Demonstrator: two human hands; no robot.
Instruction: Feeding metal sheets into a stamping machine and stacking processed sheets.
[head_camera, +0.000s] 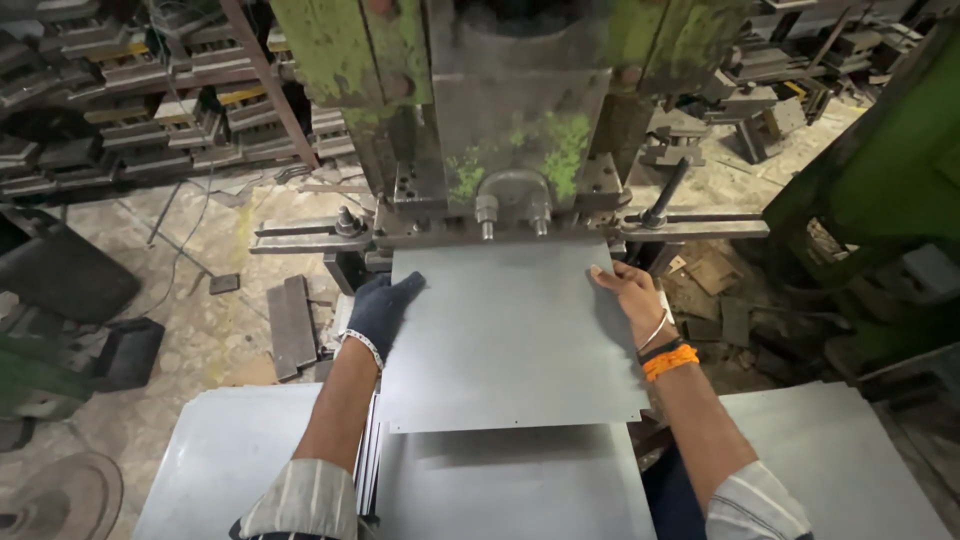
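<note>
A flat grey metal sheet (510, 335) lies level in front of the green press machine (510, 110), its far edge tucked under the press's bolted steel tooling. The left hand (383, 308), in a dark glove, grasps the sheet's left edge, its grip closed over that edge with fingers on top. The bare right hand (628, 298), wearing an orange wristband and a thin bangle, lies on the sheet's right edge, fingers spread flat on it; whether that grip wraps under the edge I cannot tell. Below the sheet's near edge sits a stack of similar sheets (510, 485), and further sheets lie on either side of that stack.
</note>
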